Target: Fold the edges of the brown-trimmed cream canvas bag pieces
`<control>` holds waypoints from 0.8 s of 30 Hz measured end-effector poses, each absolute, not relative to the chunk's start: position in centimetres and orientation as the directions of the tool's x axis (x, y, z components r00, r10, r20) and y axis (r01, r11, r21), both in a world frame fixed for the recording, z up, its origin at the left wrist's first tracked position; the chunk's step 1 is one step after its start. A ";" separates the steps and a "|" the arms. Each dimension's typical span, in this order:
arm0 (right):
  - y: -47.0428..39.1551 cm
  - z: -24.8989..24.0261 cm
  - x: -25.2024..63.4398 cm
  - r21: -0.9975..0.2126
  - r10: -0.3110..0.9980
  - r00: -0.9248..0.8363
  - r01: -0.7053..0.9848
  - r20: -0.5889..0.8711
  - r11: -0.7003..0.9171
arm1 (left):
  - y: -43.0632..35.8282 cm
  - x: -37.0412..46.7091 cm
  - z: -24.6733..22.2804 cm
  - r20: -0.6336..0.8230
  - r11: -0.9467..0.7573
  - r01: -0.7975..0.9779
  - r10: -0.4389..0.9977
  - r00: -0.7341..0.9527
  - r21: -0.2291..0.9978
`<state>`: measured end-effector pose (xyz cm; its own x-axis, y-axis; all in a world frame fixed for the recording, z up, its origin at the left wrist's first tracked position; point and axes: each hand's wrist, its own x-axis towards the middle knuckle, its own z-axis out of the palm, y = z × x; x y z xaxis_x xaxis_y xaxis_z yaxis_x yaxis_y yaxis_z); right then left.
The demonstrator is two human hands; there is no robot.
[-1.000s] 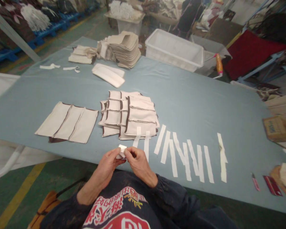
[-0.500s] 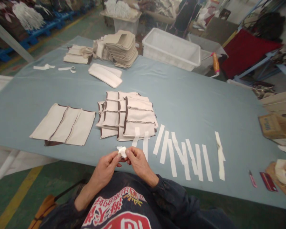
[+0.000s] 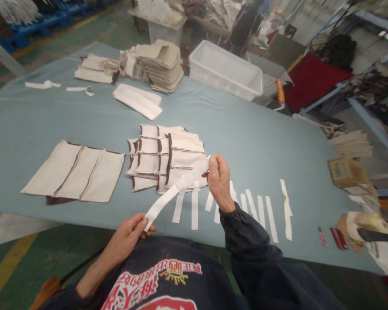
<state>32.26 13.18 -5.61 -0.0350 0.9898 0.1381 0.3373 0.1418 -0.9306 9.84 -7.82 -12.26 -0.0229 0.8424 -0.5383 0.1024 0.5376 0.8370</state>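
A white strip (image 3: 166,199) is held by both hands above the near side of the bench (image 3: 261,142). Its lower end is pinched between thumb and fingers of the left hand (image 3: 128,232), with the other fingers curled beneath. Its upper end is gripped by the closed thumb and fingers of the right hand (image 3: 220,183). The strip is stretched diagonally between them, gently curved, and is seen across the near right corner of the stacked fabric panels (image 3: 186,155); whether they are touched cannot be told.

The left hand is placed by the bench's near edge. Below and beyond the right hand, loose strips (image 3: 260,211) are laid in a row, partly hidden by it. To the left, a separate panel (image 3: 76,172) is set near the same edge. Open room is left between the stack and the far right edge, beside which a white bin (image 3: 226,71) is seen.
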 end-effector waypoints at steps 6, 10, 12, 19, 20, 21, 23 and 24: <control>18.1 -8.4 30.6 -0.859 0.973 0.080 0.490 0.214 0.149 | -7.9 7.9 -16.8 -0.571 0.570 0.077 0.821 -0.009 0.818; 20.9 -9.8 29.3 -0.808 0.960 0.115 0.570 0.257 0.149 | -8.0 6.7 -19.4 -0.592 0.592 0.058 0.805 -0.015 0.804; 22.0 -10.3 28.8 -0.780 0.955 0.115 0.608 0.273 0.150 | -7.9 6.1 -20.6 -0.614 0.614 0.049 0.789 -0.020 0.788; 25.6 -9.2 28.3 -0.705 0.945 0.116 0.695 0.305 0.142 | -7.4 5.0 -23.8 -0.670 0.670 0.013 0.742 -0.027 0.742; 26.0 -8.7 28.2 -0.702 0.943 0.122 0.698 0.310 0.140 | -7.3 4.9 -24.0 -0.674 0.674 0.013 0.738 -0.020 0.738; 26.3 -8.2 28.1 -0.702 0.941 0.127 0.699 0.314 0.140 | -7.3 4.8 -24.0 -0.678 0.679 0.015 0.734 -0.014 0.734; 26.5 -7.1 27.7 -0.707 0.942 0.124 0.692 0.313 0.144 | -7.1 4.6 -23.7 -0.687 0.687 0.029 0.727 0.003 0.727; 26.3 -6.6 27.4 -0.712 0.944 0.119 0.687 0.309 0.147 | -7.1 4.4 -23.5 -0.690 0.689 0.044 0.724 0.011 0.724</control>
<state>27.37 26.34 -6.63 0.1188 0.9436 0.3089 0.6866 0.1467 -0.7120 4.39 -7.05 -23.46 0.0113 0.7241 -0.6896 0.0436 0.6887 0.7238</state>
